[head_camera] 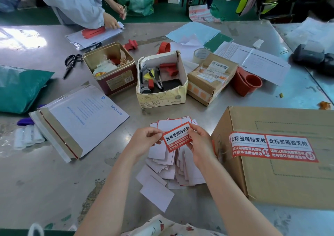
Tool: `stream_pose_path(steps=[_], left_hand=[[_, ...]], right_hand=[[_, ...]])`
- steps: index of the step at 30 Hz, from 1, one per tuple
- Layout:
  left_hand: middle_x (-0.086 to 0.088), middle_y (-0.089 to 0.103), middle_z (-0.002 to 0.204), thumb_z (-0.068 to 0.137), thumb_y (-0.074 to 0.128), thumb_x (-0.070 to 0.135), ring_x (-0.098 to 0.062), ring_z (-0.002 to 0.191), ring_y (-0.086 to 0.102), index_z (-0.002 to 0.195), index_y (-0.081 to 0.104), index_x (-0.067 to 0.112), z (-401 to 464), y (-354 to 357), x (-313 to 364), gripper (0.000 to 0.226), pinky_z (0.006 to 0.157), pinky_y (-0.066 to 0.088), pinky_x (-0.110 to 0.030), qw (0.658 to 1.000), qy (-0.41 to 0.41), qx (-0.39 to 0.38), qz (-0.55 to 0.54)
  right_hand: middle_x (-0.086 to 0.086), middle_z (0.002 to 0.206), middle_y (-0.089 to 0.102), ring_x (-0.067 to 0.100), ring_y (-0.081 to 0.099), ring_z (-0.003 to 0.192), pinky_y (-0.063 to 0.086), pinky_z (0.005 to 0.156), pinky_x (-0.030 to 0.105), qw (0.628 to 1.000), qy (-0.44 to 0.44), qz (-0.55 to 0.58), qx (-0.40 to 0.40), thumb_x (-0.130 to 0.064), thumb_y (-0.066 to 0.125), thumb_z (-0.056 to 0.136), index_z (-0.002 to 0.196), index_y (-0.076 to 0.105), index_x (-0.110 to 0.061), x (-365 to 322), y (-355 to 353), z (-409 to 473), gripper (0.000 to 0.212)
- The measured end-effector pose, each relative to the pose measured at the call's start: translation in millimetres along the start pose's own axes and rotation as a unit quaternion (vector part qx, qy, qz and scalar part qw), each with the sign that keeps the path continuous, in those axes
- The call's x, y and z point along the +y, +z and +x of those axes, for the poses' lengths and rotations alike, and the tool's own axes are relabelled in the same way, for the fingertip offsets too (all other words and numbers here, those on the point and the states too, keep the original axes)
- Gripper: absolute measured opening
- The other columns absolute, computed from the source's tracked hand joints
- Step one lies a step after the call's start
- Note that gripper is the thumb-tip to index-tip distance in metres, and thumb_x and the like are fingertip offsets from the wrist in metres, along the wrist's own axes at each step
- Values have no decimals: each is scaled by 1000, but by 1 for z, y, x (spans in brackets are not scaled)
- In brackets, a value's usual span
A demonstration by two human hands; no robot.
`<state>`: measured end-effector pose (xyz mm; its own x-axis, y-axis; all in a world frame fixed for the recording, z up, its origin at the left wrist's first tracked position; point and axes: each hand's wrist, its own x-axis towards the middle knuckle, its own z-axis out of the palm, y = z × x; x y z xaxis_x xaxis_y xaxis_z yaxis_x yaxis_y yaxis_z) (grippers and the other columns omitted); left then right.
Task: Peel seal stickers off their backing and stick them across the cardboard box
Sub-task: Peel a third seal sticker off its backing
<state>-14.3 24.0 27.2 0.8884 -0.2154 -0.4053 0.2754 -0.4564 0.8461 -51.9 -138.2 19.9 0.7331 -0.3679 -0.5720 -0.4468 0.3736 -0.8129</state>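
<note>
At frame centre, left hand [144, 141] and right hand [199, 145] pinch opposite ends of one seal sticker [178, 139] (printed side up), cardboard box [282, 179] lower right.

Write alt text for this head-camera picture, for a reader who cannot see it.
Two hands, left hand and right hand, pinch a red-and-white seal sticker above a pile of white backing papers on a metal table. To the right, a cardboard box already bears two stickers.

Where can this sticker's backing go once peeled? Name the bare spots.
Bare table lies left of the backing pile, below the white mailer. A narrower strip runs between the open white box and the cardboard box. Beyond is crowded.
</note>
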Motion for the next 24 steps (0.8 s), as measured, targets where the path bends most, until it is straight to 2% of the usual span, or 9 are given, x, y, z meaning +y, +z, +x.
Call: stream_pose_path(steps=[3,9,13,16,20,22,24], left_hand=[[-2,71,94,92,57,16,-9,78,64,100,69,15,0,-2,-2,15,71,48,-20,999,-6,-34,-1],[-3,70,96,91,58,19,-13,87,62,99,69,14,1,-5,0,14,76,48,-24,997,-21,-69,12],[-5,70,102,90,59,19,-13,91,59,93,70,15,2,-6,0,12,87,48,-31,997,-21,-78,13],[-1,71,102,90,59,23,-19,100,60,90,71,17,5,-4,0,13,93,47,-38,998,-21,-63,12],[-3,71,101,91,58,27,-24,104,60,90,71,19,10,-1,2,15,97,46,-40,999,-19,-14,-23],[-2,71,100,92,56,26,-18,99,61,90,71,19,11,2,5,16,97,46,-38,999,-14,5,-29],[-2,71,98,92,56,24,-13,91,60,89,71,20,12,5,8,16,94,45,-35,999,-8,23,-40]], right_hand=[[0,94,65,14,62,90,51,89,35,1000,-3,4,4,-13,45,97,111,60,-18,0,0,0,21],[0,94,65,12,62,87,52,82,30,1000,-2,4,5,-14,45,97,112,60,-19,1,-1,0,22],[2,97,65,12,63,88,52,82,30,1000,-6,-6,13,-14,47,96,111,60,-20,-1,-1,0,21],[6,115,62,16,58,103,45,91,30,998,-24,-47,23,-17,50,94,119,55,-22,-3,-3,-1,25],[3,137,47,19,44,126,35,92,29,994,-47,-99,22,-19,55,92,131,47,-20,-3,-5,-1,40],[1,135,47,16,42,128,34,93,27,990,-78,-120,4,-17,57,90,126,49,-20,-5,-5,-3,36],[-4,123,53,12,43,125,34,95,25,984,-114,-132,-36,-14,57,90,115,54,-23,-7,-2,-5,28]])
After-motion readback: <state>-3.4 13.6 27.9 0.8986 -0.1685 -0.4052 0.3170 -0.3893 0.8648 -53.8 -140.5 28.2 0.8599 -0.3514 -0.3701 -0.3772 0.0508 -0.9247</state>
